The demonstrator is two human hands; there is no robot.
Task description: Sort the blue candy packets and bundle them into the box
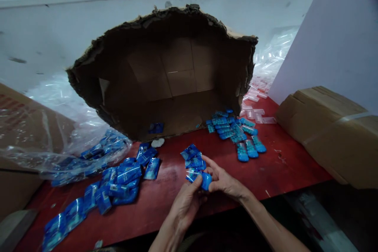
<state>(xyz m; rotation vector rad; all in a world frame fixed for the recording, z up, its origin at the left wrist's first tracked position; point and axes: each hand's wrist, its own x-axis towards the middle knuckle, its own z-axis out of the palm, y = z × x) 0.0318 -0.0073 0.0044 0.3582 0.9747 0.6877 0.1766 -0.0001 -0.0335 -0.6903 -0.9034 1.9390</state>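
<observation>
L. hand (186, 204): grasping the clear case, thumb on top nr its blue end; too hard a press cd flex the wall or shoot the case fwd.
R. hand (223, 183): thumb by the blue end, forefinger up beside the packets; firm pinch or mere support, can't tell. If it gave way, the far part wd prob. sag.
Clear case (206, 181): in the grip, btwn both hands, blue end twd the R. one; looked slick, so a slip was poss.
Packet strip (191, 152): jutted just beyond the grip, bent; tucked into the case or only lying against it, unclear. Uneven folds cd jam or crease.
Red table (168, 197): under the grip; near edge ran close by, so a dropped pc cd go over.
Loose packets (130, 172): left of the grip, overlapping; a forearm sweep cd scatter them.
Blue-ended cases (251, 148): right of & beyond the grip, heaped; a reach that way cd topple the heap.
Plastic bag (26, 134): well left of the grip, packets in/under its film; film cd snag.
Torn box (177, 55): beyond the grip, opening twd it; ragged rim cd shed bits among the pcs.
</observation>
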